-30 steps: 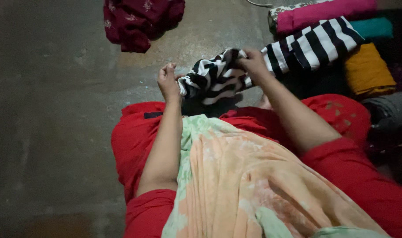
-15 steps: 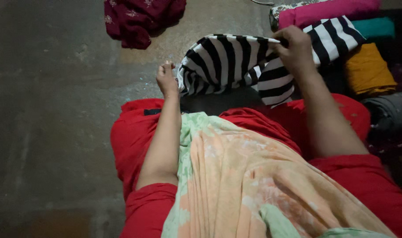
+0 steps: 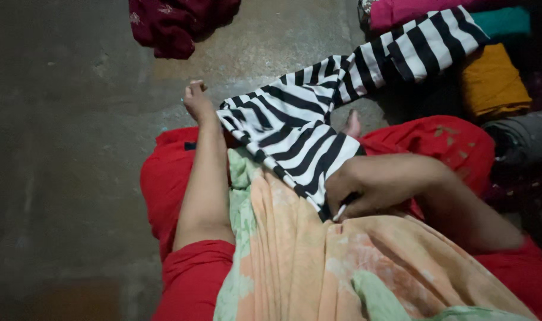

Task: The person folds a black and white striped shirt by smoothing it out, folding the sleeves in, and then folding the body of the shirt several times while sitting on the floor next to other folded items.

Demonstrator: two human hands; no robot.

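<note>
While my left hand (image 3: 195,98) pinches one corner of the black-and-white striped garment (image 3: 295,134), my right hand (image 3: 363,193) is closed around the opposite edge, down against my lap. Between the two hands the striped cloth is stretched out fairly flat, lying across my knees and the peach and green scarf (image 3: 318,249) draped over my red clothing (image 3: 182,178). One striped sleeve (image 3: 413,50) trails away from my right hand, up and outward, toward a row of folded clothes. That row sits well beyond my right hand: a pink piece (image 3: 413,10) farthest off, a teal one (image 3: 503,22) beside it, a mustard-yellow one (image 3: 494,86) nearer, and a grey one (image 3: 520,139) nearest, just past my right knee. Well beyond my left hand, a crumpled maroon garment (image 3: 176,24) lies on the bare concrete floor (image 3: 63,148). A toe (image 3: 353,123) peeks out just under the striped cloth, between my hands.
</note>
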